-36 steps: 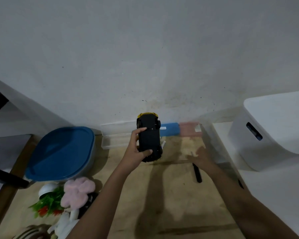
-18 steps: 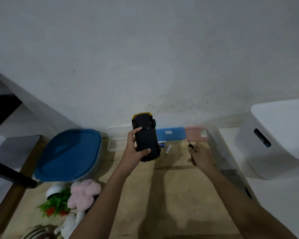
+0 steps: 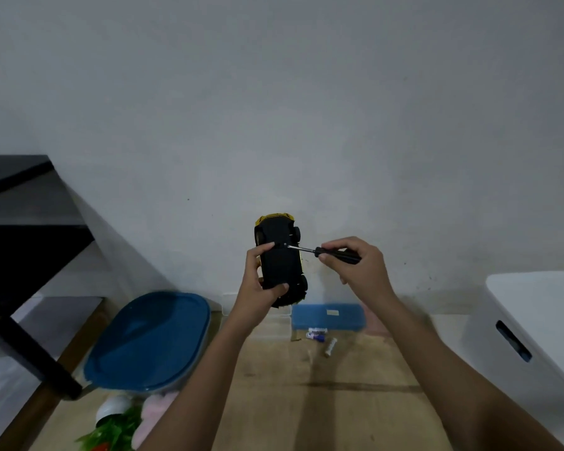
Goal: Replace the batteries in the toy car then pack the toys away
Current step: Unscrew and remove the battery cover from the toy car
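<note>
My left hand (image 3: 261,281) grips a yellow toy car (image 3: 280,255) held up in front of the wall, black underside facing me. My right hand (image 3: 358,268) holds a black-handled screwdriver (image 3: 326,252), and its metal tip rests on a screw on the car's underside. Loose batteries (image 3: 321,338) lie on the wooden table below, beside a blue box (image 3: 328,317).
A blue-lidded container (image 3: 150,340) sits at the left. A pink plush toy (image 3: 153,415) and a green plastic plant (image 3: 114,431) lie at the lower left. A white bin (image 3: 534,336) stands at the right, a black table leg (image 3: 30,356) at far left.
My right hand picked the screwdriver up off the table and brought its tip to the car's underside. My left hand lifted the car higher.
</note>
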### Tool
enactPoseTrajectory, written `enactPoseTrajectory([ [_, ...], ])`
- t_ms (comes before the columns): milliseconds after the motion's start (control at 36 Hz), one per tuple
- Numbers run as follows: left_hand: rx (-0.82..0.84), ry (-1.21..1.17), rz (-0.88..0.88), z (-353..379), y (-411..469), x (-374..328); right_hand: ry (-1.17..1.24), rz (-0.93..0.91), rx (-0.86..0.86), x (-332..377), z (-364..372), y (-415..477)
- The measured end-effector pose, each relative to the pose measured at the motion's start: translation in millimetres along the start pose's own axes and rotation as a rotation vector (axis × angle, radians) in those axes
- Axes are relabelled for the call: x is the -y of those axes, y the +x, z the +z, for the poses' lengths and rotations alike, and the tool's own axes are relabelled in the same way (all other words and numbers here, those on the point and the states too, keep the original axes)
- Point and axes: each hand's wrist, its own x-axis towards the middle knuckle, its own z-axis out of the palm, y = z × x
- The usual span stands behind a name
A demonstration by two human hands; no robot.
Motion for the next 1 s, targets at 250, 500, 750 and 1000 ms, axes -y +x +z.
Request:
enactPoseTrajectory([
  [250,-0.008,0.003,0.015,2.2,-0.7,-3.1,-0.001,-0.01,-0.009,-2.7,5.9,2.8],
  [500,-0.048,0.124,0.084,3.6,5.9,12.7,-0.046,0.065,-0.041,-0.3,7.5,1.9],
  [750,-0.122,0.242,0.099,5.4,14.3,21.3,-0.28,0.157,0.044,21.8,10.5,3.6],
  [1000,-0.146,0.183,0.062,4.7,10.1,24.1,-0.448,0.089,0.085,36.3,19.1,4.5],
])
